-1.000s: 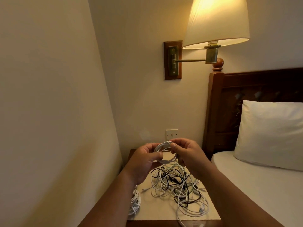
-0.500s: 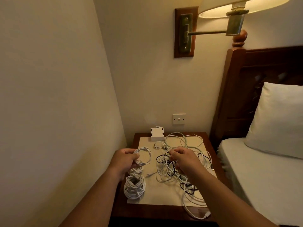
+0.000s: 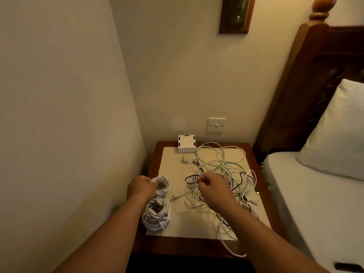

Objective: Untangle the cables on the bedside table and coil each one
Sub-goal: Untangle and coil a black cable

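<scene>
A second ago both hands held a small white coil (image 3: 162,186) up together; now they are apart and low over the bedside table (image 3: 154,154). The left hand (image 3: 140,187), fingers curled round the coil, has brought it down to the cream mat (image 3: 175,168), just beyond a larger white coil (image 3: 156,215) lying beside that wrist. The right hand (image 3: 213,187), knuckles up and fingers bent, pinches a white strand in the tangle of white, pale green and black cables (image 3: 226,168), which spreads beneath and beyond it.
</scene>
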